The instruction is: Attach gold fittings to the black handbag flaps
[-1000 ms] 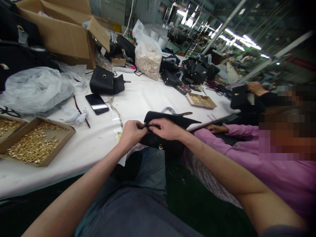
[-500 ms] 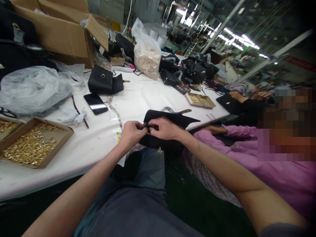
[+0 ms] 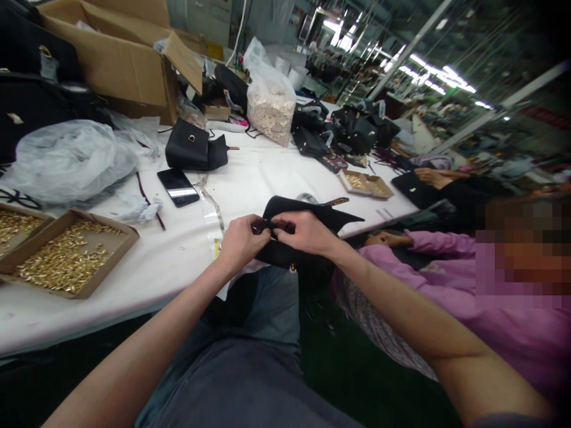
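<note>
A black handbag [image 3: 285, 255] with its flap [image 3: 312, 215] raised rests at the table's front edge, above my lap. A small gold fitting [image 3: 292, 268] shows on its near side. Both hands meet at the bag's opening: my left hand [image 3: 243, 242] pinches a dark part of it from the left. From the right, my right hand [image 3: 306, 232] is closed on the same spot, its thumb and fingertips facing the left ones. What exactly lies between the fingertips is too small and dark to make out.
Cardboard trays of gold metal pieces [image 3: 129, 238] stand at left, with smaller trays [image 3: 388, 195] toward the right. A phone [image 3: 178, 189], another black handbag [image 3: 187, 145] and a plastic bag of beige pieces [image 3: 272, 116] lie behind. A co-worker in a pink sleeve [image 3: 441, 241] sits close at right.
My view has shifted slightly, so the table's things appear a little further right. Both hands stay closed together at the bag's opening, with only slight finger movement.
</note>
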Available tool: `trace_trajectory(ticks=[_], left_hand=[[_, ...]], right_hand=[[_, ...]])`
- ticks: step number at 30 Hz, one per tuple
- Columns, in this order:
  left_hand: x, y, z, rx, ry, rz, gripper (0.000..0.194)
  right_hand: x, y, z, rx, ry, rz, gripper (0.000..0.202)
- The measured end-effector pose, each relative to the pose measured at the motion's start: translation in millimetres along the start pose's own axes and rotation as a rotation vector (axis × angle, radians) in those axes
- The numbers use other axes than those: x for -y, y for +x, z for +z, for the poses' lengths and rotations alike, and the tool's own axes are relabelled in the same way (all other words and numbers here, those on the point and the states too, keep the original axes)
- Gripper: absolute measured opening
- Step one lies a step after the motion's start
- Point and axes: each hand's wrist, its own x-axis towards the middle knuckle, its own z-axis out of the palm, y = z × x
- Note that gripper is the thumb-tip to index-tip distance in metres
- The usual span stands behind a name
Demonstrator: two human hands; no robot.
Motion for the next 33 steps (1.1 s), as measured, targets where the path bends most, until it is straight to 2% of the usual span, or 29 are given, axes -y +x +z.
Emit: trace_trajectory(ticks=[3,8,12,18,19,21,23,24,27,30,33], left_hand=[[-3.8,1.4,-0.5,0.029,0.015,-0.005,0.020],[-8.2,-0.3,-2.2,0.035,0.028,-0.004,0.020],[-8.1,-1.4,-2.5,0.035,0.032,-0.002,0.022],[-6.7,-3.8,-3.0,0.067,0.052,-0.010,0.024],[-7.3,-3.9,-3.6,0.070,0.054,-0.018,0.028],[-10.2,-3.5,-5.6,0.053,0.072,-0.020,0.050],[-14.3,-2.5,-8.4,0.048,0.085,0.041,0.069],[-16.3,-1.8,-9.9,0.070,0.078,0.092,0.068],[-19.8,0.1,-14.0,0.179,0.001,0.206,0.042],[-19.5,1.9,-16.1,0.222,-0.037,0.208,0.030],[-18.6,2.9,-15.2,0.234,-0.033,0.200,0.028]], right_hand=[[0.0,-1.5,-0.6,0.004,-0.009,0.060,0.019],[-0.3,3.5,-5.6,0.107,-0.019,0.012,0.017],[1.1,5.2,-5.6,0.106,0.032,0.007,0.017],[3.2,5.5,-4.1,0.109,-0.041,-0.077,0.009],[2.2,5.9,-4.5,0.115,-0.041,-0.093,0.010],[-1.6,7.5,-6.0,0.142,-0.024,-0.102,0.011],[-7.4,10.3,-8.7,0.201,0.005,-0.090,0.014],[-10.5,12.0,-10.4,0.240,0.026,-0.080,0.015],[-17.5,16.1,-15.6,0.340,0.116,-0.022,0.021],[-19.6,15.6,-18.1,0.393,0.196,0.032,0.025],[-19.7,10.2,-15.7,0.374,0.202,0.020,0.027]])
